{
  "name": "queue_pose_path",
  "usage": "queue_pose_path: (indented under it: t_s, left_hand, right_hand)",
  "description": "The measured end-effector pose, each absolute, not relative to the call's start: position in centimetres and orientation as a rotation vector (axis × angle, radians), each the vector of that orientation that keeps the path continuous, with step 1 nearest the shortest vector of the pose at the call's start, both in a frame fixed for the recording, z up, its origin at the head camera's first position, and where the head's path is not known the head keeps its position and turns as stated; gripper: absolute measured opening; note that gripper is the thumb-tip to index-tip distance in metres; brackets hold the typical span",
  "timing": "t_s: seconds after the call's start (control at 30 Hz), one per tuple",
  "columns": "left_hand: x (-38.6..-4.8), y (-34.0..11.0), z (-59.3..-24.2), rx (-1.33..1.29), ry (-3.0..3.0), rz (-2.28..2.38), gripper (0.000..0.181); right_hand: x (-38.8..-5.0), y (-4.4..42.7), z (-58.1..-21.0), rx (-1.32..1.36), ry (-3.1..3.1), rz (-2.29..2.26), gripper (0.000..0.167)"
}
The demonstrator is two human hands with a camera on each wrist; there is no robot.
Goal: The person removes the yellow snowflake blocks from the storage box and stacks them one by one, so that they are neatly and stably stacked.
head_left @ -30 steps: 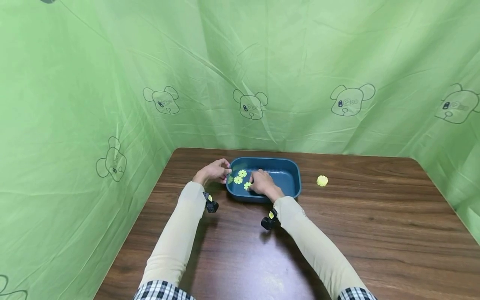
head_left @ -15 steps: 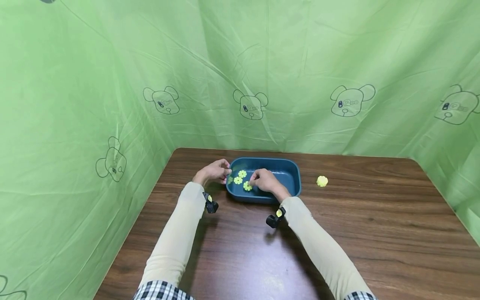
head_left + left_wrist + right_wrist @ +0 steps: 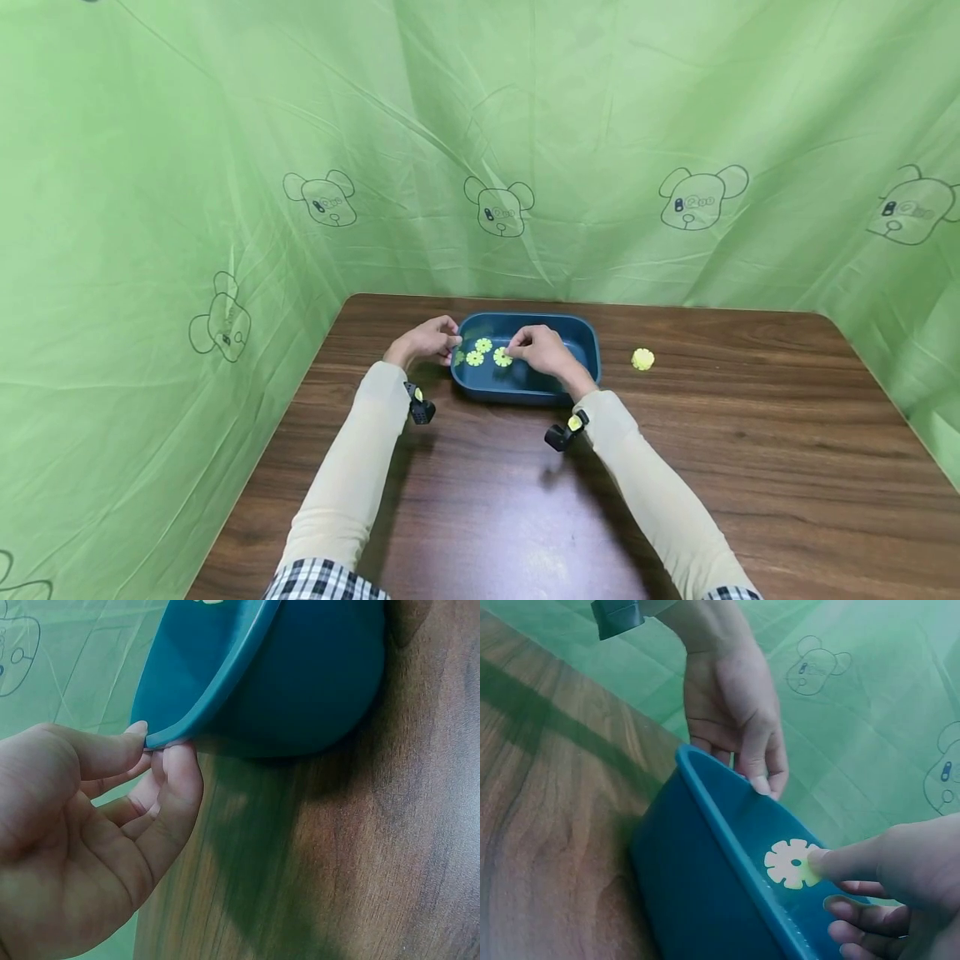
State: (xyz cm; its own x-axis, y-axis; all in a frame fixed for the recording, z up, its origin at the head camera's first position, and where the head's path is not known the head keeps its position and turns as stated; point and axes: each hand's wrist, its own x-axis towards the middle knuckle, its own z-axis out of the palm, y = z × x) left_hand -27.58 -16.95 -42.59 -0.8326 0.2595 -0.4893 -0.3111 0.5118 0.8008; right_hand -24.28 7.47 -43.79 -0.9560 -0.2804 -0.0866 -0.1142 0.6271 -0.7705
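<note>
A blue rectangular basin [image 3: 517,397] stands near the far edge of the table. My left hand [image 3: 427,342] pinches its left rim between thumb and fingers, as the left wrist view shows up close. Over the inside of the basin, my right hand [image 3: 546,350] pinches a yellow flower-shaped disc [image 3: 786,864] by its edge, with a small hole in its middle. Two similar yellow discs lie in the basin's left part, a farther disc [image 3: 483,344] and a nearer disc [image 3: 475,358]. My right hand hides some of the basin floor.
On the wooden table [image 3: 750,433], right of the basin, lies a yellow flower-edged piece [image 3: 642,359], perhaps a stack of discs. A green curtain [image 3: 600,125] printed with bear heads hangs behind the table and along its left side.
My right hand has drawn back to the right, and the pinched disc has moved right and away from me, off its earlier spot. My left hand stays at the rim.
</note>
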Motion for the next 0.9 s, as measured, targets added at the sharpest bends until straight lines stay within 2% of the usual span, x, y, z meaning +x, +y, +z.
queue_pose_path:
  t_s: [0.9]
  left_hand:
    - [-27.8,-17.1,-42.9,-0.041,2.193,1.314,0.016]
  right_hand:
    - [-23.7,13.7,-40.6,-0.216,2.740,-1.413,0.021]
